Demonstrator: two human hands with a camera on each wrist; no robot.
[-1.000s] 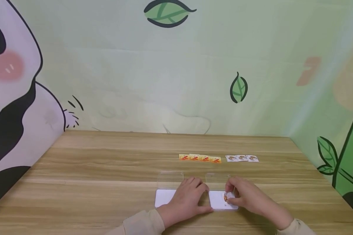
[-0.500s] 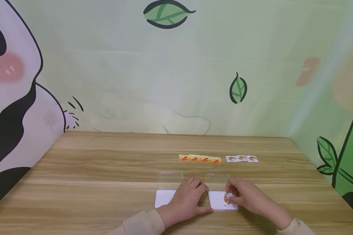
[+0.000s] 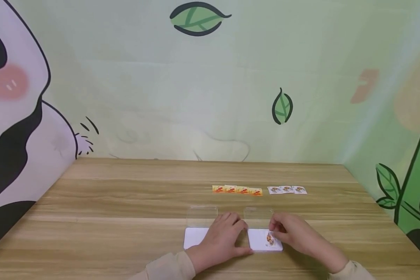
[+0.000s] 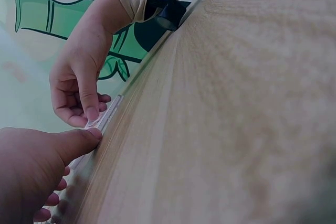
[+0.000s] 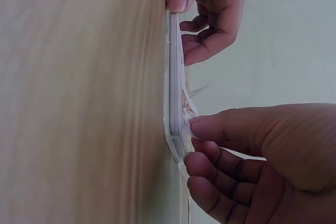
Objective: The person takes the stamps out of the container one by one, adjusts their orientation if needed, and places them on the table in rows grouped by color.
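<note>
A flat clear plastic case with a stack of white cards (image 3: 257, 239) in it lies before me, its clear lid (image 3: 259, 217) folded back. My left hand (image 3: 222, 235) grips the case's left end, thumb at the near edge and index finger near the far corner. Over the right part of the top card, my right hand (image 3: 295, 233) pinches the edge of a small white sticker (image 3: 270, 239) with a brown-orange picture. In the right wrist view the sticker (image 5: 188, 106) stands slightly off the stack at the thumb tip. Whether its lower side touches the card, I cannot tell.
A second open case with white cards (image 3: 195, 237) lies to the left, partly behind my left hand. Farther back on the wooden table (image 3: 108, 217) are a row of several yellow-red stickers (image 3: 237, 189) and three white picture stickers (image 3: 287, 189). A printed wall hanging (image 3: 143, 97) rises behind.
More of the sticker's picture shows now, as my right thumb and fingers have shifted slightly to its upper right edge. My left hand keeps its place on the case.
</note>
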